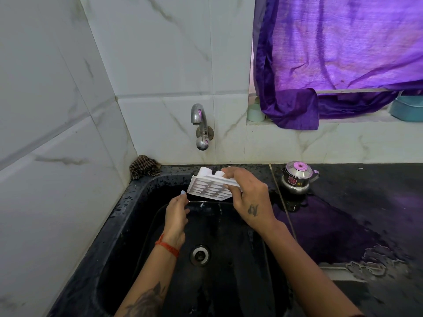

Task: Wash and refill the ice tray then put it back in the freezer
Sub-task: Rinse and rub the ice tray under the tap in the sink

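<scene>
1. Head view, hands: both hands are over the sink (128,216). The right hand (248,196) grips the tray (209,187) by its right end, fingers curled over the rim and thumb beneath. The left hand (176,213) is just below and left of the tray, fingers loosely bent; one fingertip reaches the tray's left corner, though I cannot tell if it truly touches. It holds nothing.
2. Head view, tray: the white tray is tilted steeply, its far edge raised and its cells turned toward the camera. It hangs over the back of the basin, below and slightly right of the tap (200,126). I see no water running from the tap, and a few drops show beneath the tray.
3. Head view, surroundings: a steel pot (296,178) stands on the counter (343,225) beyond the right hand, near wet patches. A checked cloth (144,167) lies beyond the left hand, in the corner.
4. Step in hand: judging by the tilt, this looks like the washing stage, with water being tipped out.
5. Next move: refilling calls for levelling the tray under the spout, opening the tap with the free left hand, and steadying both ends so the cells fill evenly.
</scene>
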